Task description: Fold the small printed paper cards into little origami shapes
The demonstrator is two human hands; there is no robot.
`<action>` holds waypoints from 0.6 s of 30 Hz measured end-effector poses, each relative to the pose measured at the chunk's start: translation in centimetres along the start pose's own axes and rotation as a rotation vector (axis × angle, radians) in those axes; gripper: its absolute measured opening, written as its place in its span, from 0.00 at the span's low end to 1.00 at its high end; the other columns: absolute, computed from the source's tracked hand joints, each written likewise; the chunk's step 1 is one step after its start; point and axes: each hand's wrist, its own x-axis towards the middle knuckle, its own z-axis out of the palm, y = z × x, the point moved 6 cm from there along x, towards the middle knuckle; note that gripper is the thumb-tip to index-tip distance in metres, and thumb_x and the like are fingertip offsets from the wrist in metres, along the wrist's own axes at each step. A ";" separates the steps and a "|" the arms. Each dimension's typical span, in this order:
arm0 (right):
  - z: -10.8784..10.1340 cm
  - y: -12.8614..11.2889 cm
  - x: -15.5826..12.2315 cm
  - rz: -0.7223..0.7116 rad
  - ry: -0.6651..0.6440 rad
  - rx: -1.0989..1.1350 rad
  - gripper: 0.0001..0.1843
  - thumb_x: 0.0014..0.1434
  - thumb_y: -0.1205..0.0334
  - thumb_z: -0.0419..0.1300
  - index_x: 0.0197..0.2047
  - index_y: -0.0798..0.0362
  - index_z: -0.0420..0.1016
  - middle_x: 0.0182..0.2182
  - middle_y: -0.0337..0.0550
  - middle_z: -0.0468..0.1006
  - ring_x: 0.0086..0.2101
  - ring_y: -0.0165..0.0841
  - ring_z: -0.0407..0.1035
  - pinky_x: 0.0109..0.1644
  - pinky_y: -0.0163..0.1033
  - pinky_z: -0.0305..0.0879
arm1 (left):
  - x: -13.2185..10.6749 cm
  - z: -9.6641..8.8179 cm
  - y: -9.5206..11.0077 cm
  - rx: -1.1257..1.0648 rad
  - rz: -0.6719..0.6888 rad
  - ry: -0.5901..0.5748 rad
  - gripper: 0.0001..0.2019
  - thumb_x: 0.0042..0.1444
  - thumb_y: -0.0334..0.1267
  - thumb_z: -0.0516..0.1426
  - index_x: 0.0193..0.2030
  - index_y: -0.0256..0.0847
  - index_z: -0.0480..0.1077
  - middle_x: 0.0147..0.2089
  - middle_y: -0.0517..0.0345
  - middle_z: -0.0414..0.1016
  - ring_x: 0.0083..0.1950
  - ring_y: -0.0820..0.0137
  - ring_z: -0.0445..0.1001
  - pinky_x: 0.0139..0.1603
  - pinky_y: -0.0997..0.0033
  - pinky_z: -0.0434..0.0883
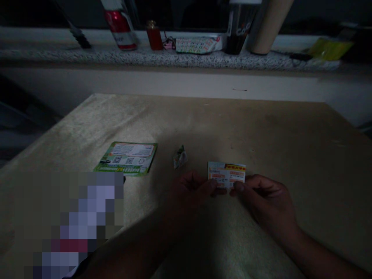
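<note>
A small printed paper (226, 172), white with orange blocks and a red and yellow strip, is held up between both hands just above the table. My left hand (194, 188) pinches its lower left corner between thumb and fingers. At the lower right corner, my right hand (264, 197) grips it the same way. Beyond my left hand a small crumpled or folded piece of green and white paper (180, 157) stands on the table. Farther left lies a flat green printed sheet (128, 158) with white panels and square codes.
The pale table (247, 128) reaches toward a speckled stone sill (157, 58). On the sill stand a red spray can (119, 29), a small red bottle (154, 37), a wrapped packet (199, 44), a dark bottle (240, 29) and a cardboard tube (270, 27). A blurred-out patch (87, 221) covers the lower left.
</note>
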 end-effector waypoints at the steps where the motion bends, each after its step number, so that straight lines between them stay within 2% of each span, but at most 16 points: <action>1: 0.0 0.0 0.0 0.002 0.000 0.007 0.09 0.53 0.54 0.74 0.26 0.48 0.83 0.24 0.38 0.83 0.28 0.31 0.78 0.38 0.35 0.78 | 0.0 0.0 0.0 -0.001 0.001 -0.002 0.14 0.49 0.36 0.69 0.23 0.40 0.67 0.26 0.61 0.83 0.30 0.68 0.84 0.34 0.75 0.78; 12: -0.3 0.7 0.0 0.051 -0.002 0.039 0.10 0.53 0.55 0.74 0.26 0.48 0.82 0.25 0.39 0.84 0.30 0.33 0.80 0.40 0.38 0.78 | -0.2 0.2 0.1 0.024 0.038 -0.025 0.11 0.53 0.34 0.66 0.27 0.40 0.68 0.28 0.61 0.84 0.32 0.69 0.85 0.37 0.73 0.79; 18: -0.5 0.8 0.1 0.050 0.000 0.035 0.10 0.53 0.55 0.74 0.25 0.49 0.82 0.24 0.40 0.83 0.29 0.33 0.79 0.40 0.40 0.78 | -0.2 0.0 0.2 0.049 0.050 -0.027 0.14 0.53 0.33 0.67 0.28 0.42 0.63 0.27 0.62 0.83 0.31 0.66 0.85 0.34 0.71 0.79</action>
